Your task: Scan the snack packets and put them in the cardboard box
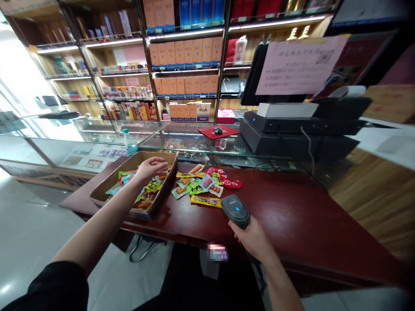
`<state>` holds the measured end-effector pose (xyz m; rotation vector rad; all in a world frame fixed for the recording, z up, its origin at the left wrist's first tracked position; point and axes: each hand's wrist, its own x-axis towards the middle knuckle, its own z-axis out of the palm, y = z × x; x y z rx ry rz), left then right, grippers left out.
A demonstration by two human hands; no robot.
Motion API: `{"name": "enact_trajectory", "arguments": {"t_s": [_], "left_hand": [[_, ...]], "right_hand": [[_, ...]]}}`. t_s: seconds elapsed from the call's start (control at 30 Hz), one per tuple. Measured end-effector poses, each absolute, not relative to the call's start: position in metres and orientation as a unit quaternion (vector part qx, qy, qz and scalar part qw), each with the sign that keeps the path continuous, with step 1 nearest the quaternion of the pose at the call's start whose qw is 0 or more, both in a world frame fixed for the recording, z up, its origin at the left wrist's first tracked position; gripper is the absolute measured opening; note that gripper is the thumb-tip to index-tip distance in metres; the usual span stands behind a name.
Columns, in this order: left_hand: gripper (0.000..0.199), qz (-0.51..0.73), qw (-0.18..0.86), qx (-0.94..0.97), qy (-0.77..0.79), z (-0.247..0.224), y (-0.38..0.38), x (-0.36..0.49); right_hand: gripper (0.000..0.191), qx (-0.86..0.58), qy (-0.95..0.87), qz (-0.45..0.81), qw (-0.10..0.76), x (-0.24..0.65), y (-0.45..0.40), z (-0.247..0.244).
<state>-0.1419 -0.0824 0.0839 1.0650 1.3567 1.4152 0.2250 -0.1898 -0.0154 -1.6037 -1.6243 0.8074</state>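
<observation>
My right hand (pixel 254 239) is wrapped round the handle of a dark grey barcode scanner (pixel 236 211) with a blue light on top. The scanner's head is just right of a yellow snack packet (pixel 205 201) on the dark red table. My left hand (pixel 151 169) hovers over a cardboard box (pixel 97 196), fingers loosely bent and apart, with nothing visible in them. Several packaged snacks (pixel 152 185) in green, yellow and blue wrappers lie in the box, partly hidden by my arm. Beside the box, a small pile of snack packets (pixel 196 185) spreads on the table.
Red round-lobed packaging (pixel 231 181) lies right of the pile. A bottle (pixel 130 144) stands behind the box. Beyond the table are a glass counter (pixel 181 142), a mouse (pixel 218 130) on a red mat, and a monitor (pixel 256 73) with a paper sheet (pixel 298 65) on it.
</observation>
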Motion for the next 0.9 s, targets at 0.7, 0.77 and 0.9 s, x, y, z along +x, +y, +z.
{"name": "enact_trajectory", "arguments": {"t_s": [0.7, 0.77, 0.9], "left_hand": [[0.030, 0.223, 0.082, 0.801, 0.549, -0.019, -0.109, 0.013], [0.032, 0.230, 0.038, 0.776, 0.585, -0.021, -0.114, 0.007], [0.038, 0.226, 0.009, 0.755, 0.616, -0.032, -0.120, 0.006]], "right_hand": [[0.024, -0.681, -0.571, 0.257, 0.379, 0.268, -0.222, -0.011], [0.024, -0.679, -0.575, 0.260, 0.375, 0.266, -0.221, -0.010], [0.024, -0.672, -0.582, 0.269, 0.371, 0.263, -0.219, -0.010]]}}
